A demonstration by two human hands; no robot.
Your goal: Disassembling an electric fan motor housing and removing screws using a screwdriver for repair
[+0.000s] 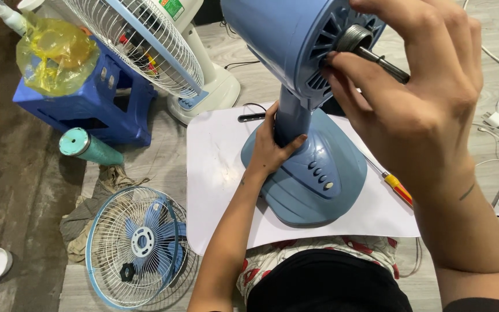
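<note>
**Steadying the fan while I work at its shaft**

My left hand is wrapped round the blue fan stand's neck, holding it upright on the white board so it can't rock. My right hand is closed, fingertips pinching the threaded metal collar at the motor housing. The shaft runs lengthwise out of the housing, pointing right and toward me. A screwdriver lies beside the base; the removed grille and blades rest on the floor.
</note>
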